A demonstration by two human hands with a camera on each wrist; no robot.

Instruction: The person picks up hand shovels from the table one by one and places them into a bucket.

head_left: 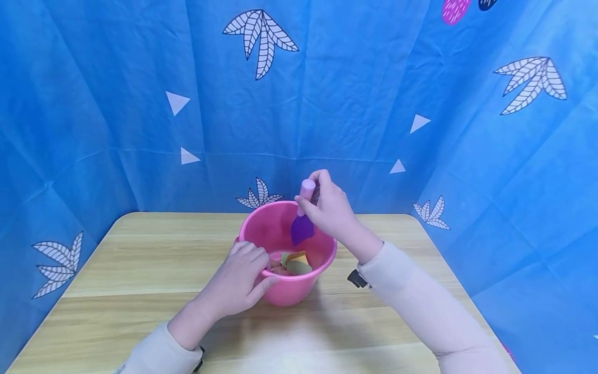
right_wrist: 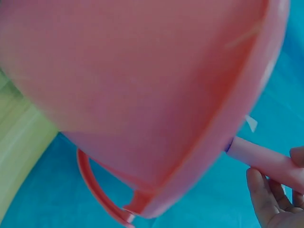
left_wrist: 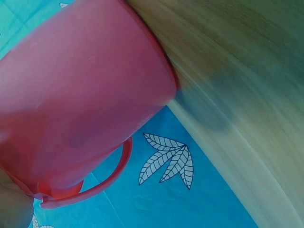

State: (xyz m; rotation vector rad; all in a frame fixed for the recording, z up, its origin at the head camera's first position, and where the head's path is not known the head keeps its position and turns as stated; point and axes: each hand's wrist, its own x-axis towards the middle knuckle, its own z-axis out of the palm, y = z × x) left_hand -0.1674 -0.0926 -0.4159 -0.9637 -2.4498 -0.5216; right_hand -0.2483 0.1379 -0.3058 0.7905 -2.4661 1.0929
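Observation:
A pink bucket (head_left: 285,293) stands on the wooden table, its mouth facing up toward the head camera. My left hand (head_left: 238,283) grips the near-left part of its rim, the fingers over the edge and the thumb outside. With my right hand (head_left: 334,208) I hold a toy shovel (head_left: 302,231) by its light pink handle (right_wrist: 261,156). Its purple blade points down inside the bucket's mouth. At the bottom of the bucket lie several small pieces, among them a pale green one (head_left: 298,267) and a yellow-orange one (head_left: 298,256), partly hidden by the near rim.
The bucket's curved carrying handle (left_wrist: 111,176) hangs on its outer side. Around the light wooden table (head_left: 140,270) hangs a blue curtain (head_left: 299,114) printed with white leaves and triangles. Black straps (head_left: 357,279) show near both sleeve cuffs.

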